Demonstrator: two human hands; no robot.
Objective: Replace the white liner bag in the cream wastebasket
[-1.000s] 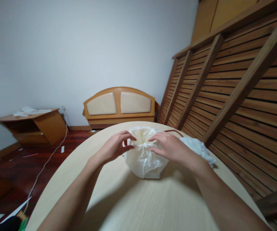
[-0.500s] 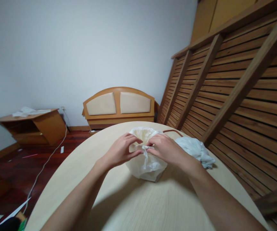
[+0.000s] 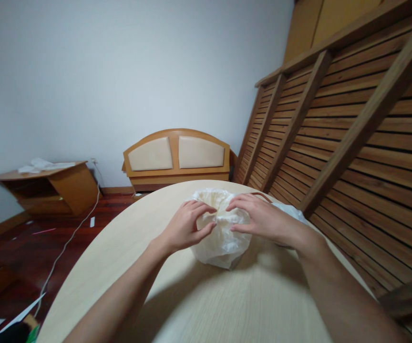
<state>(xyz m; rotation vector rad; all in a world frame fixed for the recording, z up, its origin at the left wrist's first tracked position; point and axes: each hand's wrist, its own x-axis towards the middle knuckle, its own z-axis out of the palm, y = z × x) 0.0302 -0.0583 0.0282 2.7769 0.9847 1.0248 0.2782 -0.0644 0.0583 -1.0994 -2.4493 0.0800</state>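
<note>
A translucent white plastic bag (image 3: 220,247) stands on the round pale wooden table (image 3: 120,247), its top gathered near the middle. On its left side is my left hand (image 3: 193,224), thumb and fingers apart in a C shape, fingertips at the gathered part. My right hand (image 3: 258,216) is over the bag's right side, thumb and fingers spread, with nothing visibly gripped between them. Behind my right hand lies a second pale plastic bag (image 3: 292,212), mostly hidden by the hand and wrist.
Slatted wooden panels (image 3: 334,143) lean along the right of the table. A headboard (image 3: 177,152) stands beyond it. At the left are a low wooden cabinet (image 3: 59,190) and a white cable (image 3: 65,247) on the dark red floor. A thin brown strap (image 3: 261,195) lies behind my right hand.
My right hand has let go of the bag's gathered top and moved right, its fingers spreading. My left hand has shifted slightly right. The second bag is now more covered.
</note>
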